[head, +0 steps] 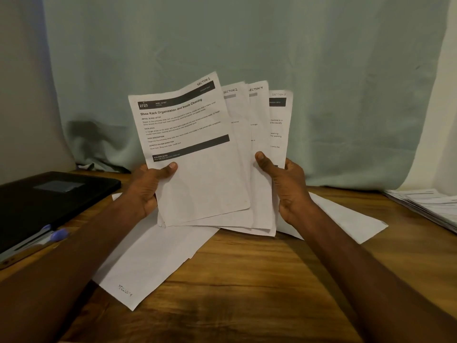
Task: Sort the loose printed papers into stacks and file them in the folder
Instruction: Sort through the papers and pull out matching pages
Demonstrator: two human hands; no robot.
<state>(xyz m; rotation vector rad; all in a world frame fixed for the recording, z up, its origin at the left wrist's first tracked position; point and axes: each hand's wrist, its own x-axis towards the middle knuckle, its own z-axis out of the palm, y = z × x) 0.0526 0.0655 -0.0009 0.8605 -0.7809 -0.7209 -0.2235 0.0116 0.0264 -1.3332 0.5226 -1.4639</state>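
Nearest, loose sheets (158, 256) under both forearms. Left hand (146, 191), right hand (289, 191) each gripping fanned papers (212, 174); black folder (49, 199) left, stack (430, 206) right.

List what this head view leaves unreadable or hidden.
- Fanned sheets behind the front sheet: it covers their text, leaving only section labels.
- Sheets on the table: blank sides up, printed faces hidden.
- Side stack: cut off by the right edge.
- Black folder: closed, contents unseen.

The brown wooden table (247, 268) shows smooth, faintly glossy grain. White printed paper sheets (197, 189) look matt and creased. The black folder (37, 201) is matt; the pale green cloth backdrop (247, 45) is wrinkled.
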